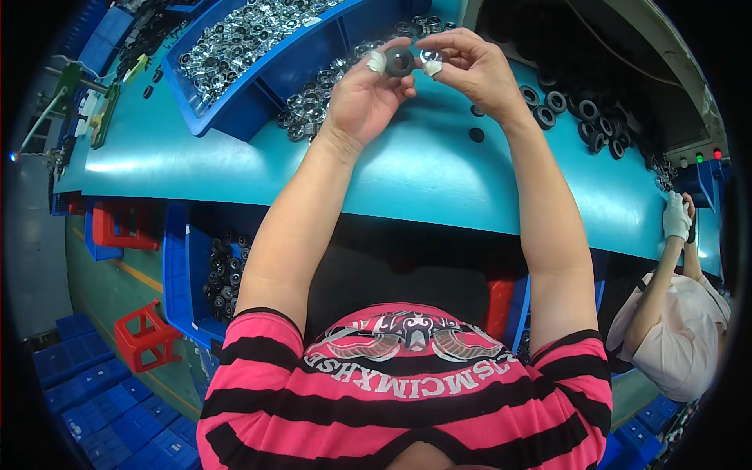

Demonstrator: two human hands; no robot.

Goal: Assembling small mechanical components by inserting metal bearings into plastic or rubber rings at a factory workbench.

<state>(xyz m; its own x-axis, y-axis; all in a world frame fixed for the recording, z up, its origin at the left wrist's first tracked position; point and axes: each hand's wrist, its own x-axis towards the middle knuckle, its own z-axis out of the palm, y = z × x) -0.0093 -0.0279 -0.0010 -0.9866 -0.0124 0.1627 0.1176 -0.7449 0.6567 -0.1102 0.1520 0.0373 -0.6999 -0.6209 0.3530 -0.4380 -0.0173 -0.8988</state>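
- One black ring [399,70] is held above the table [439,184], toward its far edge, in the grip of the left hand [363,99], pinched between thumb and fingers.
- One shiny round piece [429,56] is grasped by the right hand [479,75], thumb and fingers closed about it, just beside the ring; whether the two parts touch is hard to tell at this size.
- Many clear, silvery parts [247,56] fill a long blue bin [243,116] left of the hands, its lower corner pointing toward the table's near edge.
- More glossy pieces [307,106] lie heaped on the table against that bin's right side.
- Several loose black rings [597,125] lie toward the table's far right corner.
- One small black disc [476,135] lies between the right wrist and the near edge.
- One co-worker's gloved hand [676,217] is at the right end.
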